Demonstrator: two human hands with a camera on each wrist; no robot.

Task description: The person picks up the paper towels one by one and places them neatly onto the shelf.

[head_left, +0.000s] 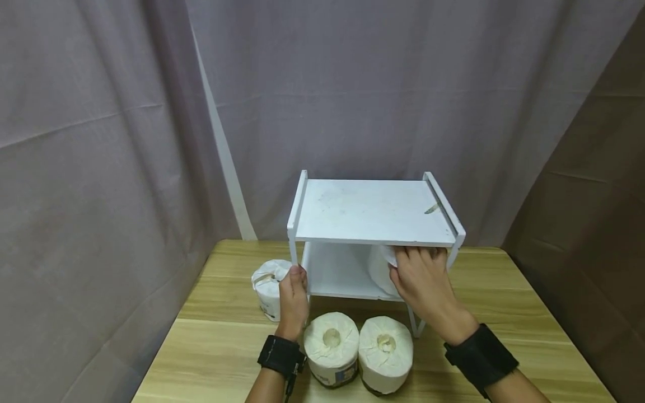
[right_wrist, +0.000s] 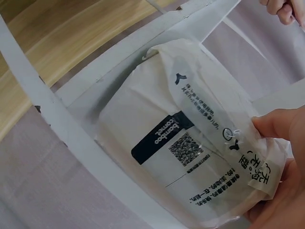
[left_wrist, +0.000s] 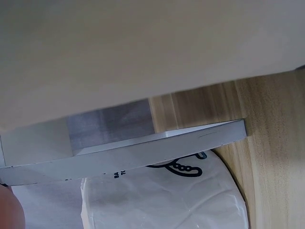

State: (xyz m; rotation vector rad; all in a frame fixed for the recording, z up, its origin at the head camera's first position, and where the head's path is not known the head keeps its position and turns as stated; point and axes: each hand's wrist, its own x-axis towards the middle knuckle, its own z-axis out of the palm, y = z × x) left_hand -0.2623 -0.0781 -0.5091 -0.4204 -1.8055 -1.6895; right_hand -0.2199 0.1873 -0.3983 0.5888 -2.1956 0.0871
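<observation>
Beneath the flat upper board (head_left: 363,212) of a white two-tier rack (head_left: 447,207), a white cylindrical roll (right_wrist: 190,138) in printed paper wrapping was handled at the right part of the lower shelf (head_left: 332,274). It was best guided slowly and kept low, so that its top would not be scraped by the board, and the loose wrapping was better not squeezed hard, since it could be torn. The rack was gripped at its left side by the left hand (head_left: 293,296), and probably was steadied so. By the right hand (head_left: 425,280) the roll was pinched between thumb and fingers near one edge; most of its body was left outside the grip. Whether its base was seated flat could not be told.
</observation>
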